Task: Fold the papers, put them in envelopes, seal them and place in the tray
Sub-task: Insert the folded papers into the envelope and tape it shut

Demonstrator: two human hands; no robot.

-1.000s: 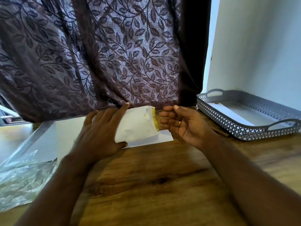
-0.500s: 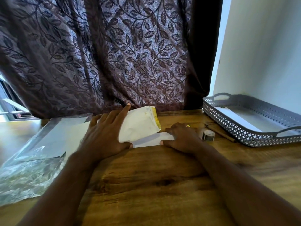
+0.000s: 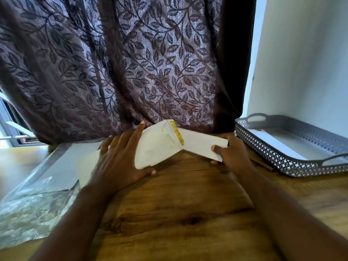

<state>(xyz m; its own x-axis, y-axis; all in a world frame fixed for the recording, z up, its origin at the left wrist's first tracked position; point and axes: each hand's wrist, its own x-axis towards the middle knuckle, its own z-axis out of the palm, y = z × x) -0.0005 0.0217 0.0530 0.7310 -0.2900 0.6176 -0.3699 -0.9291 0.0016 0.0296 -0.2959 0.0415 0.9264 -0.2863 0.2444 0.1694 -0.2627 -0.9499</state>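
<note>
My left hand (image 3: 120, 159) grips a white envelope (image 3: 159, 146) with a yellow strip along its open mouth, tilted up off the wooden table. To its right, my right hand (image 3: 228, 153) holds a folded white paper (image 3: 202, 144), whose left end meets the envelope's mouth. A grey perforated tray (image 3: 282, 157) with handles stands at the right, with a white envelope (image 3: 278, 142) lying flat inside it.
A clear plastic sleeve (image 3: 35, 202) with white sheets (image 3: 66, 166) lies on the table at the left. A leaf-patterned curtain (image 3: 131, 63) hangs right behind the table. A white wall stands behind the tray. A thin brown stick (image 3: 261, 164) lies by the tray.
My right hand picked the folded paper up off the table and brought its end to the envelope's mouth. My left hand tilted the envelope slightly; the view shifted.
</note>
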